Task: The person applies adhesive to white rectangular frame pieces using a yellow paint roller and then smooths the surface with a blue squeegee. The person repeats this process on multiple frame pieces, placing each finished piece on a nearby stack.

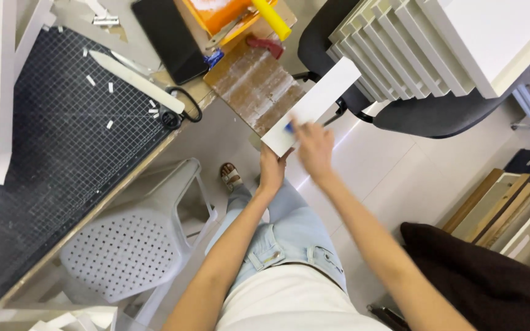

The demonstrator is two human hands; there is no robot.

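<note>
Nearest the camera are the person's lap in pale blue jeans [289, 236] and two bare forearms reaching forward over the floor. The left hand [272, 171] grips the near, lower end of a long white strip [311, 105], its fingers clenched on the edge from below. The right hand [315, 149] is blurred just beside it at the same end; it seems to press a small blue object [289, 127] against the strip, but how its fingers are set cannot be told.

The strip is held in the air in front of the knees, off the tabletop. Its long axis runs diagonally, from the near end at the hands up and to the right, and its far end points toward the black office chair [424, 113] stacked with white panels [394, 49].

To the left stands a white perforated plastic stool [124, 251] beside the tabletop [191, 95], which carries a black gridded cutting mat [50, 141]. Farther back lie a worn wooden board [253, 83], a black tablet [170, 37] and a yellow-handled tool [271, 18].
</note>
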